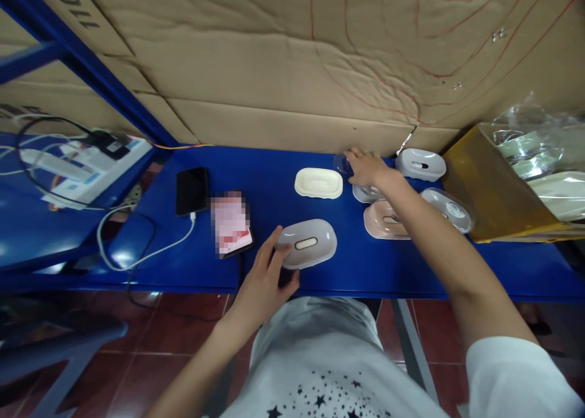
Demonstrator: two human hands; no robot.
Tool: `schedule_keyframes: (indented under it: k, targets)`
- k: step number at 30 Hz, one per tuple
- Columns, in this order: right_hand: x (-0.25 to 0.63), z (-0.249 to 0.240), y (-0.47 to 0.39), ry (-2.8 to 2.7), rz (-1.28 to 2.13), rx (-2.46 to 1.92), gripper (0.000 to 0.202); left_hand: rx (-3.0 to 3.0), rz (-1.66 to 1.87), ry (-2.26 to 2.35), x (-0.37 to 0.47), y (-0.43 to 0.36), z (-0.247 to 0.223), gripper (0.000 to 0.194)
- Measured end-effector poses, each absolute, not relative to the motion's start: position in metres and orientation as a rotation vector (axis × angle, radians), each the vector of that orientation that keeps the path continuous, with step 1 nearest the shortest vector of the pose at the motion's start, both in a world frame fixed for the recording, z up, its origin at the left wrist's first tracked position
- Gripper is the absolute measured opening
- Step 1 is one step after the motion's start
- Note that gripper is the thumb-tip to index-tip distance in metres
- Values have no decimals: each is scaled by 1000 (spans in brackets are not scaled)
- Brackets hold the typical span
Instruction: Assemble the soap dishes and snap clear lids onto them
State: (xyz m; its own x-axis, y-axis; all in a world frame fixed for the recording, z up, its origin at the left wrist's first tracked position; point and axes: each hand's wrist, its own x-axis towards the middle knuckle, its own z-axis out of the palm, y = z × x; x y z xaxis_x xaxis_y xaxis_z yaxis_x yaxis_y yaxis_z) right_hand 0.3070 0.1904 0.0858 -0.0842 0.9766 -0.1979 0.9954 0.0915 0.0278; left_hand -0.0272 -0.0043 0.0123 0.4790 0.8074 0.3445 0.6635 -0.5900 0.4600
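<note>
My left hand (270, 265) is closed round the left end of a grey oval dish (323, 238) with a slot in its middle, near the table's front edge. My right hand (365, 167) reaches to the back of the table, its fingertips on a clear, dark-looking round piece (342, 164). Under its palm a grey dish (363, 194) is partly hidden. A cream oval tray (319, 183) lies between the hands. Below my right forearm sits a pink dish (378, 220), partly covered by the arm.
On the blue table (274, 162) are a black phone (192, 191), a phone with a pink screen (231, 223), a grey slotted dish (421, 164) and a clear lid (450, 209). A cardboard box (498, 192) stands right. Cables and a power strip (95, 168) lie left.
</note>
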Motion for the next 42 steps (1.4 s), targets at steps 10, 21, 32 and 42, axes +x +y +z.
schedule_keyframes:
  k: [10,21,32,42]
  targets:
    - [327,87,205,2339,-460,1936,102,2143,813,1142,-19,7,12,59]
    - [258,95,21,2976,-595,1638,79,1937,774,1149,-26,6,11,108]
    - [246,59,-6,3066,-378,1411,70,1955,695,1088,-31,8,11,108]
    - [236,51,-2,3038,-282,1421,66,2036,704,1094,-30,8,7,101]
